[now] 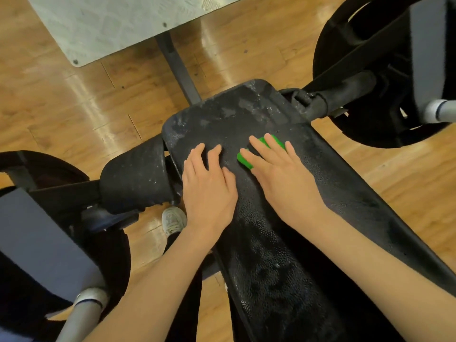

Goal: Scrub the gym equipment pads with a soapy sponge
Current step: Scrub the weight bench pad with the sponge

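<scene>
A long black bench pad [283, 243] runs from the middle of the view toward the lower right, wet and streaked with suds at its far end. My right hand [281, 174] presses flat on a green sponge [244, 160] lying on the pad; only the sponge's edges show between and beside the fingers. My left hand [208, 183] rests flat on the pad just left of the sponge, fingers spread, holding nothing. A black roller pad [134, 178] sticks out to the left of the bench, flecked with foam.
Black weight plates [370, 70] stand at the upper right and the lower left. A grey metal plate [111, 25] lies on the wooden floor [61, 107] ahead. My white shoe [174, 219] shows beneath the bench. Grey bars [441, 111] cross both sides.
</scene>
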`<action>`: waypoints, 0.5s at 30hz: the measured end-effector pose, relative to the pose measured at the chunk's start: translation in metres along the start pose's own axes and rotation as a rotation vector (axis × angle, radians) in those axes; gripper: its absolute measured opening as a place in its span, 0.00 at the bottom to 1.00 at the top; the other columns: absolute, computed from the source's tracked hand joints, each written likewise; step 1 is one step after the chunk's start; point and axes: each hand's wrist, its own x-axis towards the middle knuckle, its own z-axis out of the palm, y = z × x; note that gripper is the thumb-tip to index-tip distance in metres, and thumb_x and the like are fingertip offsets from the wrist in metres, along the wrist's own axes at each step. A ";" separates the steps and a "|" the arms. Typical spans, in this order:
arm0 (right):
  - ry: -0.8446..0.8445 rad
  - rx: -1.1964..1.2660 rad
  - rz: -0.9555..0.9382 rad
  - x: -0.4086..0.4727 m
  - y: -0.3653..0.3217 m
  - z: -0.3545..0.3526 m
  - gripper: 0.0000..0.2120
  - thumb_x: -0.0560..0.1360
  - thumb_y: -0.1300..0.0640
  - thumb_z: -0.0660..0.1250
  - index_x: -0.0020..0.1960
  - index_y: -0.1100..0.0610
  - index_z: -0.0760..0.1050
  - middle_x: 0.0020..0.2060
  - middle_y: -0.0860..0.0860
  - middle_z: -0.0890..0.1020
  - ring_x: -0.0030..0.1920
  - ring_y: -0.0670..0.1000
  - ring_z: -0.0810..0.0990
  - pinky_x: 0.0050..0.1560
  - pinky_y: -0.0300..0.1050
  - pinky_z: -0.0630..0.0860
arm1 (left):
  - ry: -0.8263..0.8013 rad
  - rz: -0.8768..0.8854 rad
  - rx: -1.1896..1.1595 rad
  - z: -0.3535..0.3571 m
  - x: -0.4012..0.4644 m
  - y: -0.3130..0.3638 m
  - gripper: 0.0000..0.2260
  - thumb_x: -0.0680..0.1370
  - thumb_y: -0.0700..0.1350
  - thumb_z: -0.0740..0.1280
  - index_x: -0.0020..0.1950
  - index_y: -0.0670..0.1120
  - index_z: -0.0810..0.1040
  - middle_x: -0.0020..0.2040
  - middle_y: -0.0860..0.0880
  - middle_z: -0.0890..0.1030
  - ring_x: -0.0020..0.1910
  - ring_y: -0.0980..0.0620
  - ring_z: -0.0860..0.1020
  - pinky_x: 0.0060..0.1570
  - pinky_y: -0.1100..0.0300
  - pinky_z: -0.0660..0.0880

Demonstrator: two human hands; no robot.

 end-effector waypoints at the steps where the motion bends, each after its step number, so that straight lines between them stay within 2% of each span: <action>1: 0.003 -0.004 0.002 0.001 0.002 0.002 0.18 0.79 0.60 0.63 0.68 0.54 0.74 0.71 0.55 0.71 0.73 0.59 0.65 0.73 0.58 0.56 | 0.008 -0.008 0.006 0.000 0.003 0.003 0.25 0.77 0.50 0.50 0.70 0.43 0.70 0.71 0.40 0.68 0.69 0.40 0.67 0.68 0.45 0.67; 4: -0.036 -0.014 0.051 0.044 0.007 0.006 0.18 0.82 0.57 0.58 0.72 0.53 0.69 0.73 0.53 0.67 0.75 0.57 0.60 0.75 0.55 0.50 | 0.028 -0.030 -0.014 0.005 0.012 0.015 0.20 0.75 0.46 0.55 0.64 0.40 0.71 0.68 0.40 0.69 0.67 0.40 0.69 0.65 0.46 0.68; 6: -0.076 -0.034 0.070 0.072 0.011 0.007 0.19 0.84 0.55 0.53 0.75 0.52 0.64 0.76 0.52 0.63 0.77 0.56 0.54 0.75 0.54 0.45 | 0.043 -0.025 -0.032 0.009 0.013 0.017 0.21 0.75 0.47 0.54 0.64 0.40 0.71 0.68 0.41 0.70 0.66 0.42 0.69 0.64 0.48 0.69; 8: -0.108 -0.042 0.048 0.075 0.016 0.007 0.20 0.84 0.56 0.53 0.75 0.52 0.63 0.76 0.52 0.61 0.77 0.55 0.53 0.75 0.53 0.44 | 0.048 -0.022 -0.043 0.011 0.013 0.015 0.20 0.77 0.48 0.55 0.66 0.41 0.70 0.68 0.42 0.70 0.66 0.43 0.69 0.64 0.48 0.69; 13: 0.002 0.000 0.048 0.007 0.022 -0.007 0.18 0.81 0.57 0.59 0.71 0.53 0.70 0.73 0.52 0.68 0.75 0.56 0.60 0.74 0.53 0.47 | 0.016 -0.009 -0.008 0.011 0.012 0.015 0.19 0.80 0.48 0.59 0.71 0.45 0.69 0.70 0.43 0.67 0.68 0.44 0.67 0.65 0.48 0.67; 15: -0.012 -0.018 0.065 0.017 0.023 -0.005 0.18 0.81 0.56 0.59 0.71 0.53 0.71 0.72 0.52 0.69 0.75 0.57 0.61 0.74 0.54 0.48 | 0.014 -0.018 -0.001 0.011 0.012 0.014 0.19 0.80 0.48 0.59 0.71 0.46 0.69 0.70 0.43 0.68 0.68 0.44 0.67 0.65 0.48 0.67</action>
